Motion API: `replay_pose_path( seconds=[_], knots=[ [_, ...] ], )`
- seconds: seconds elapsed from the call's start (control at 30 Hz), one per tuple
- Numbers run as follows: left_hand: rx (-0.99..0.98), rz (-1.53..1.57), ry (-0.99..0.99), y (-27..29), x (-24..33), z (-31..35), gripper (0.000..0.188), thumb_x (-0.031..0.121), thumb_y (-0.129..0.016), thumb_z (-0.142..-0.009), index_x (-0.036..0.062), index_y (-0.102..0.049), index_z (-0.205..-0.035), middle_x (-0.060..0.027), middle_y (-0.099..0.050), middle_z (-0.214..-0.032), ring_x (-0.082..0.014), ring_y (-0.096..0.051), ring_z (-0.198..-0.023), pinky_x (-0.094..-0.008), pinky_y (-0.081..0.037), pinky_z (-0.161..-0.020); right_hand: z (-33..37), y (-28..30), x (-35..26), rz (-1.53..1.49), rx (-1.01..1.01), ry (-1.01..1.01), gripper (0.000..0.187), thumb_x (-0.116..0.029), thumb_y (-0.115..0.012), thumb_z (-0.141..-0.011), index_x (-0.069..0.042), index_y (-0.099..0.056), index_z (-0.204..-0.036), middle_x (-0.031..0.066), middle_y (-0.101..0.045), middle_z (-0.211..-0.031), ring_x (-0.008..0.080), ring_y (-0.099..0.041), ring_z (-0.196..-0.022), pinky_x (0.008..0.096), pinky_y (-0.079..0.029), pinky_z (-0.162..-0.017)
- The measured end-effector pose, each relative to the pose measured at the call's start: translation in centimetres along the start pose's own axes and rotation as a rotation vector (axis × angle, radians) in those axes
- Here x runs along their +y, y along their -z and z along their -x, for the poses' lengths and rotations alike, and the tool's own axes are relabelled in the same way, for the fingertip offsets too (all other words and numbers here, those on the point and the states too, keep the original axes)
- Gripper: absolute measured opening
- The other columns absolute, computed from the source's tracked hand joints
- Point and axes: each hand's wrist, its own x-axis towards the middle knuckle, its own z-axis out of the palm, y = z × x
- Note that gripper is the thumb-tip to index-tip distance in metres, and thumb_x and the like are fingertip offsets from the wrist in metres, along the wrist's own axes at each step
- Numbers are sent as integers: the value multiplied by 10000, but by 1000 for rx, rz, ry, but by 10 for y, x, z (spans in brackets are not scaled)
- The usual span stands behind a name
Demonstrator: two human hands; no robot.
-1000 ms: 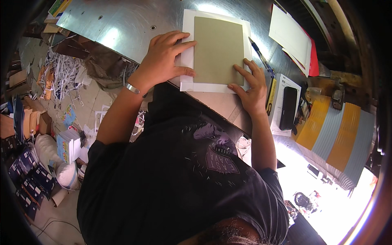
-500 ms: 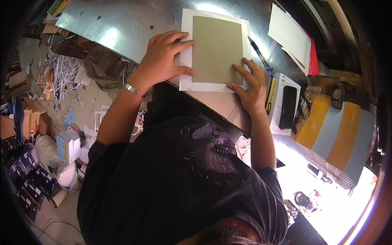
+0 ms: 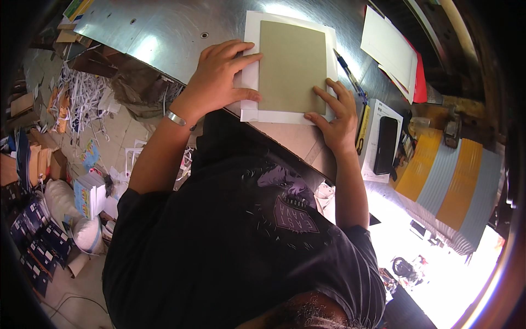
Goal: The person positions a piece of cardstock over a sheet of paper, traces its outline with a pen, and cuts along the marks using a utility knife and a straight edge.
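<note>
A grey-brown board (image 3: pixel 292 68) lies flat on a larger white sheet (image 3: pixel 250 82) whose margins show around it, on the metal table (image 3: pixel 175 38). My left hand (image 3: pixel 222 74) has its fingers spread, with fingertips and thumb touching the board's left edge and the white margin. At the board's lower right corner rests my right hand (image 3: pixel 338 112), fingers apart, tips on the board's right edge and thumb on the white sheet below. Neither hand grips anything. A metal bracelet (image 3: pixel 176 118) circles my left wrist.
Right of the board lie a pen (image 3: pixel 348 71), a yellow cutter knife (image 3: pixel 362 129) and a black phone (image 3: pixel 386 145) on a printed paper. White papers with a red folder (image 3: pixel 394 55) are farther right. Paper strips (image 3: pixel 85 98) litter the floor at left.
</note>
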Motion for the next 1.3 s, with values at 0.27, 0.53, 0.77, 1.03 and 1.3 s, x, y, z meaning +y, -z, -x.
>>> replay_pose_path(
  seconds=[0.27,0.53,0.77,1.03,1.3],
  knots=[
    [8,-6,-10,-1,-1,1,847,543,-903,-744,162,-679,-1466,-91,-555,-1561,-317,-460,-1491,-515,-285,-1244,0,0,-1,-18,0,-11,652,-333,-963,-692,-157,-790,-1296,162,-650,-1468,434,-539,-1432,621,-351,-1228],
    [5,-38,-9,-2,-1,2,862,570,-892,-745,182,-670,-1483,-87,-545,-1567,-320,-453,-1492,-518,-285,-1243,1,-1,-1,-74,12,-45,673,-312,-984,-658,-135,-793,-1278,158,-657,-1449,432,-554,-1423,617,-344,-1243],
    [4,-34,-11,0,2,-1,827,507,-909,-754,184,-672,-1478,-93,-560,-1551,-310,-468,-1484,-510,-300,-1232,1,2,9,-120,18,-36,455,-78,-827,-823,-125,-791,-1274,157,-676,-1425,424,-561,-1415,549,-370,-1223],
    [3,-47,-17,0,0,-1,811,464,-911,-758,180,-670,-1478,-97,-565,-1548,-313,-477,-1480,-505,-309,-1224,-2,2,5,-145,23,-49,463,13,-751,-847,-129,-783,-1288,148,-678,-1425,411,-563,-1408,507,-382,-1221],
    [5,-34,-15,2,2,0,816,505,-901,-760,174,-674,-1470,-96,-562,-1551,-317,-473,-1484,-506,-297,-1234,1,1,7,-137,11,-55,484,10,-759,-857,-134,-769,-1319,131,-671,-1443,407,-562,-1417,524,-371,-1237]
  ],
)
